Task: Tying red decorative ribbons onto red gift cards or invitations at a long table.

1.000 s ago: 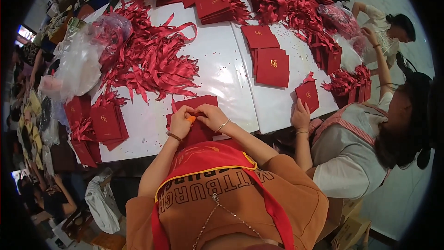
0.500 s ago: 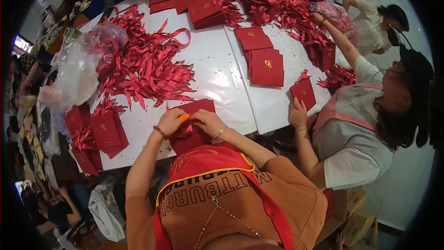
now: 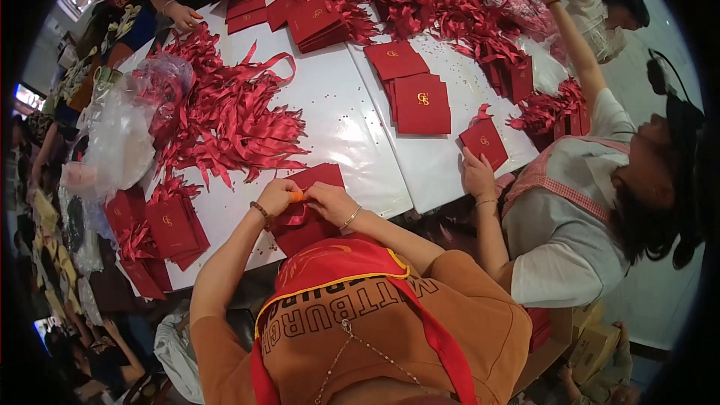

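Curling nearly closed, the left hand (image 3: 277, 198) and right hand (image 3: 331, 203) meet over the dark red card (image 3: 306, 240), beside a loop of red ribbon (image 3: 296, 217). A small orange piece (image 3: 298, 196) shows between them; whether either hand grips ribbon or card, I cannot tell. A ribbon heap (image 3: 244, 129) spreads beyond the card, stacked cards (image 3: 171, 226) to the card's left.
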The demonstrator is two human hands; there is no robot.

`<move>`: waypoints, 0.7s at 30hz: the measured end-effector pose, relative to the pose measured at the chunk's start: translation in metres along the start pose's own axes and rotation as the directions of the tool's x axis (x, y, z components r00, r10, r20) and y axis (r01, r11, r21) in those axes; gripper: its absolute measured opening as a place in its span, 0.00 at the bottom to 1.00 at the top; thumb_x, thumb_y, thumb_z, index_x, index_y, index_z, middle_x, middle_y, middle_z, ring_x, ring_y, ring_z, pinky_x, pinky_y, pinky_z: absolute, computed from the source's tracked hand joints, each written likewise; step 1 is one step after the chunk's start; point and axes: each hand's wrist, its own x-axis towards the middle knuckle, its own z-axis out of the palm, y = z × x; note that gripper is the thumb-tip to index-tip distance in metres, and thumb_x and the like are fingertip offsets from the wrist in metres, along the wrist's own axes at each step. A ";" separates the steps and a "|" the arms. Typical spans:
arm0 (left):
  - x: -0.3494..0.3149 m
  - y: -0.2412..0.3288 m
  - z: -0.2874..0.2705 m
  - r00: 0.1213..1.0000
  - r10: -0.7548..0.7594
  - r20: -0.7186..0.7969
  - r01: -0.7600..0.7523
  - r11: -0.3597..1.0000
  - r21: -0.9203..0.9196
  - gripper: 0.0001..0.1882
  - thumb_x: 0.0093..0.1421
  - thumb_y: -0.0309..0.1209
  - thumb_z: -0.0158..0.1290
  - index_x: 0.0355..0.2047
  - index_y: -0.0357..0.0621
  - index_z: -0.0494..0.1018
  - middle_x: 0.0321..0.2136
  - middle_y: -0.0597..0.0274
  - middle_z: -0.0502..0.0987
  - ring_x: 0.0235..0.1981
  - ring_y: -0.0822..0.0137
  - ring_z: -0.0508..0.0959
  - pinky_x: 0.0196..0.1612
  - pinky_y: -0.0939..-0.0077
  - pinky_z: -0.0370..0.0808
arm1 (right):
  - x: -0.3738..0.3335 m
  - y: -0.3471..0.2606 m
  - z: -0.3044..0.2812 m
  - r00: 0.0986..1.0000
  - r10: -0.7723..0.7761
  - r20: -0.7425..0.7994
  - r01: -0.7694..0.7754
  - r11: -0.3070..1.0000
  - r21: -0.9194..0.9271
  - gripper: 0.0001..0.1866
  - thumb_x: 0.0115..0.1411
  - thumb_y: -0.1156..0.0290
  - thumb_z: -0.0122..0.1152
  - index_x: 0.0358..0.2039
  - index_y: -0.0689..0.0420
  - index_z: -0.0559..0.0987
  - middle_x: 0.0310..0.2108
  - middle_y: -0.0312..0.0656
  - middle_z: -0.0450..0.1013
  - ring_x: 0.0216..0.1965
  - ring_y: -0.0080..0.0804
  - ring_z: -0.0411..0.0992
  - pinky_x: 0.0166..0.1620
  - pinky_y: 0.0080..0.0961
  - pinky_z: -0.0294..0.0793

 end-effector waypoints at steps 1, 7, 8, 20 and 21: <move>0.000 -0.003 0.000 1.000 -0.004 -0.002 0.004 1.000 -0.002 0.05 0.50 0.27 0.51 0.20 0.38 0.72 0.18 0.71 0.71 0.20 0.78 0.67 0.24 0.84 0.64 | 0.000 -0.001 -0.001 1.000 0.010 0.005 -0.011 1.000 0.008 0.09 0.47 0.77 0.58 0.31 0.58 0.71 0.27 0.43 0.66 0.30 0.41 0.68 0.32 0.28 0.69; 0.003 -0.009 -0.006 0.858 0.242 -0.452 -0.210 0.970 0.121 0.05 0.52 0.27 0.50 0.26 0.39 0.73 0.20 0.68 0.72 0.22 0.77 0.68 0.27 0.82 0.66 | 0.001 -0.006 -0.001 0.998 -0.017 0.055 0.013 0.996 0.084 0.09 0.47 0.78 0.58 0.31 0.58 0.71 0.27 0.43 0.67 0.30 0.40 0.68 0.33 0.27 0.69; 0.008 -0.016 -0.008 0.756 0.378 -0.534 -0.305 0.926 0.224 0.06 0.53 0.28 0.48 0.28 0.39 0.72 0.23 0.63 0.73 0.25 0.72 0.70 0.30 0.79 0.67 | 0.001 -0.002 -0.001 0.998 -0.013 0.063 0.007 0.996 0.092 0.09 0.47 0.78 0.58 0.31 0.58 0.71 0.27 0.43 0.67 0.30 0.40 0.68 0.33 0.27 0.69; -0.004 -0.025 -0.029 0.903 -0.086 -0.420 -0.093 0.918 -0.386 0.16 0.51 0.30 0.53 0.40 0.40 0.67 0.22 0.61 0.73 0.21 0.73 0.72 0.25 0.78 0.69 | 0.004 0.002 -0.006 0.996 0.049 0.070 -0.054 0.996 0.077 0.08 0.48 0.75 0.57 0.32 0.58 0.73 0.27 0.44 0.68 0.30 0.41 0.68 0.34 0.29 0.68; -0.003 -0.025 -0.027 0.902 -0.085 -0.424 -0.095 0.918 -0.385 0.16 0.51 0.30 0.53 0.40 0.40 0.67 0.22 0.61 0.73 0.21 0.73 0.72 0.25 0.78 0.69 | 0.004 0.003 -0.007 0.997 0.046 0.069 -0.051 0.996 0.074 0.08 0.48 0.75 0.57 0.32 0.59 0.73 0.27 0.44 0.68 0.30 0.41 0.68 0.34 0.29 0.68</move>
